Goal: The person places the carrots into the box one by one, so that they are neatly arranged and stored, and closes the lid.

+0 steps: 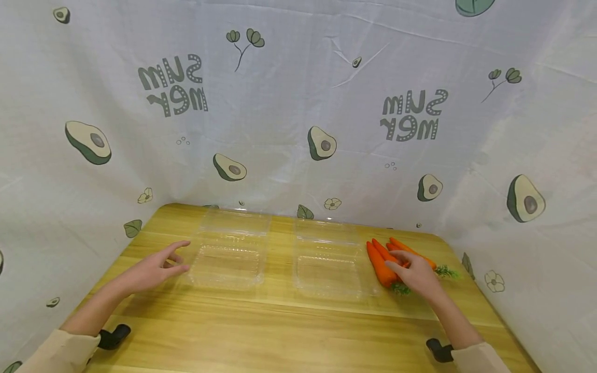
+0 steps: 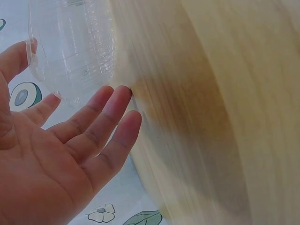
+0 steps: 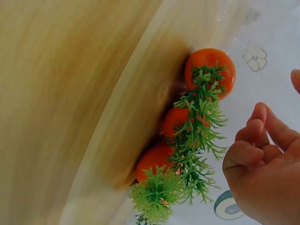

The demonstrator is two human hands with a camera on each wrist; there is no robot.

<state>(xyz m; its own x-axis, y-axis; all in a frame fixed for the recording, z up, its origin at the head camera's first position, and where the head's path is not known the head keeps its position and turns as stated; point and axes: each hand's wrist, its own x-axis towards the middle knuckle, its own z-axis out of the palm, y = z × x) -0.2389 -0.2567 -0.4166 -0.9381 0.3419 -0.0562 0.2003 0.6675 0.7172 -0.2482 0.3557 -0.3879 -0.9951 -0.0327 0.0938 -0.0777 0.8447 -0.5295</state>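
A clear plastic container (image 1: pixel 226 267) with its lid folded back lies on the left of the table. My left hand (image 1: pixel 156 267) is at its left side, fingers spread and lightly bent, fingertips right at the rim; in the left wrist view the palm of the left hand (image 2: pixel 61 145) shows with nothing in it. Over on the right, my right hand (image 1: pixel 417 272) hovers over several orange carrots (image 1: pixel 380 264) with green leafy tops (image 3: pixel 201 117). The right hand's fingers (image 3: pixel 253 131) are loosely bent beside the carrots, holding none.
A second clear container (image 1: pixel 326 274), also with its lid back, stands between the first one and the carrots. The wooden table (image 1: pixel 261 331) meets a white printed curtain (image 1: pixel 280 103) at the back and sides. Black straps (image 1: pixel 114 336) are on both wrists.
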